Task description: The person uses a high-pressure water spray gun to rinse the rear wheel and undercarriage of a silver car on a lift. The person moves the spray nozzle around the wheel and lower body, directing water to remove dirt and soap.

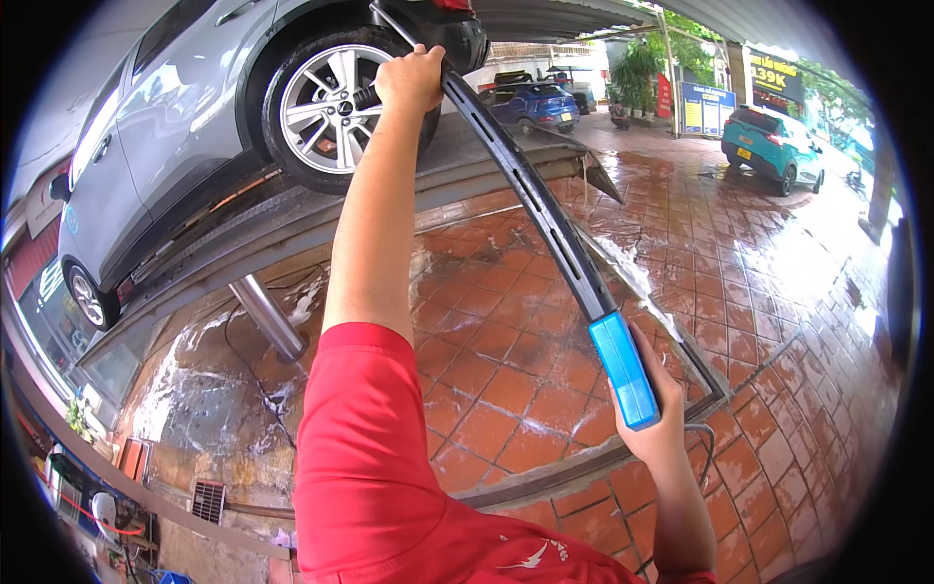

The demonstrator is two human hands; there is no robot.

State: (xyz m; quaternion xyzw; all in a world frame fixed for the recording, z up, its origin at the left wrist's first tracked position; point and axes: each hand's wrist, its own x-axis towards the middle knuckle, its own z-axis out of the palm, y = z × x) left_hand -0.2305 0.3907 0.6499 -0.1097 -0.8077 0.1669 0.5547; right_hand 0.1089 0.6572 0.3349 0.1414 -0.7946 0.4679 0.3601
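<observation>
A long black pressure-washer lance [529, 193] with a blue handle [624, 370] runs diagonally across the view. My left hand [411, 79] grips its shaft near the far end, in front of a car wheel. My right hand [660, 409] is wrapped around the blue grip at the near end. The bent metal tip [394, 24] points toward the rear bumper of a grey car [182, 95]. Behind my left hand is the car's rear wheel [328, 109], with a silver alloy rim. No spray is visible at the tip.
The grey car stands on a raised metal lift [241, 252] with a steel column [268, 317]. Wet red tiles [503, 343] lie below, with a floor drain grate [209, 501] at lower left. Farther off are a blue car [536, 106], a teal car [773, 150] and a crouching person [619, 115].
</observation>
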